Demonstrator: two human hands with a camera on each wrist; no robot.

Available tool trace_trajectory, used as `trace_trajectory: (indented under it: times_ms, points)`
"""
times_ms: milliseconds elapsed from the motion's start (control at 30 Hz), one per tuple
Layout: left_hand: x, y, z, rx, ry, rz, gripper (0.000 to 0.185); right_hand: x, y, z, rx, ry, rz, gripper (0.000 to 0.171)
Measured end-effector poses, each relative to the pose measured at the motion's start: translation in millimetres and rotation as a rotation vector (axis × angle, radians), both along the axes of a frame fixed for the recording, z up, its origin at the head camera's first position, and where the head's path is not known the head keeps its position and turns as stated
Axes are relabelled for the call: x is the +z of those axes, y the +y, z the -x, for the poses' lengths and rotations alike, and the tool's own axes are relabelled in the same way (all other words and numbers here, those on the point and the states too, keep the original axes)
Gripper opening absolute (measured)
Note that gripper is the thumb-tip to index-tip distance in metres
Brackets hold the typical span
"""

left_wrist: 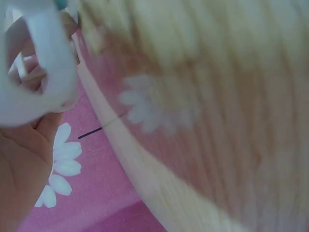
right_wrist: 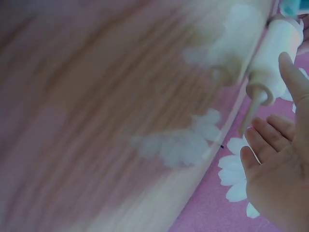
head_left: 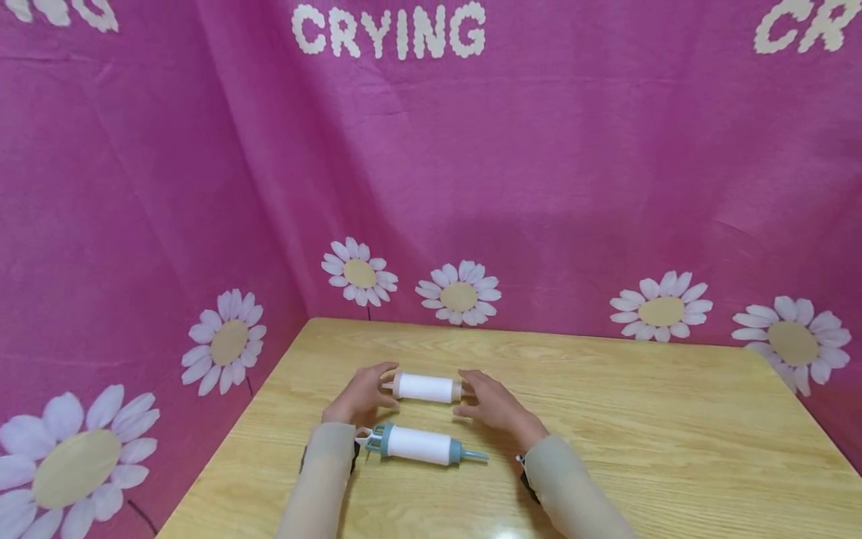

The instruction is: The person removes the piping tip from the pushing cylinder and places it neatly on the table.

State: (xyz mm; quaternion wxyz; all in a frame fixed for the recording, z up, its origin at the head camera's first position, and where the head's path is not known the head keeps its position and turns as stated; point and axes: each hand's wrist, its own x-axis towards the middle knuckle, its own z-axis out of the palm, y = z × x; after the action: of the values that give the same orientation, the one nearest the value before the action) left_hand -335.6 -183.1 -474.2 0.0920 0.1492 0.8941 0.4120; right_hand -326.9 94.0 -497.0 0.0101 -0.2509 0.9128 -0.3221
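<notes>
A white rolling pin with wooden handles lies crosswise on the wooden table. My left hand is at its left handle, with finger and thumb curved loosely about the tip. At the right handle, my right hand does the same. In the right wrist view the fingers of the right hand are relaxed and the handle tip of the rolling pin sits just off them. The left wrist view shows the palm of my left hand behind a blurred white part.
A white piping syringe with blue-grey ends lies parallel to the pin, nearer me, between my forearms; its blurred white grip fills the left wrist view. Pink daisy-print cloth walls the table at the back and left.
</notes>
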Motion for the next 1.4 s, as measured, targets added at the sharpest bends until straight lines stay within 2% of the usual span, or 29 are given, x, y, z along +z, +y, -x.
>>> trace_trajectory:
  times_ms: [133,300,433,600,700,867,1067,1400]
  points:
    - [-4.6,0.1,-0.6,-0.024,0.062,0.022,0.071,-3.2,-4.0,0.3,0.016,0.017,-0.022,0.061]
    - [-6.2,0.1,1.9,-0.051,0.152,0.066,0.057,-2.9,-7.6,1.4,0.026,0.06,-0.016,0.029]
    - [-7.6,0.3,2.2,-0.071,0.121,0.019,0.053,-1.7,-6.2,2.0,0.016,0.093,0.005,0.016]
    - [-4.9,0.9,-0.6,-0.057,0.094,-0.035,0.053,-1.6,1.7,0.4,0.016,0.121,0.079,0.018]
    - [2.2,1.8,-2.1,-0.043,0.118,-0.047,0.052,0.0,6.3,-0.9,0.001,0.114,0.145,0.022]
    - [10.2,4.5,-4.9,-0.063,0.163,-0.078,0.051,5.2,13.5,-5.4,-0.012,0.103,0.208,0.027]
    - [12.6,13.7,-11.6,-0.072,0.138,-0.107,0.051,10.0,26.5,-12.7,-0.02,0.103,0.233,0.028]
    - [12.3,41.0,-16.2,-0.099,0.185,-0.136,0.051,12.9,53.8,-26.8,-0.063,0.177,0.208,0.027]
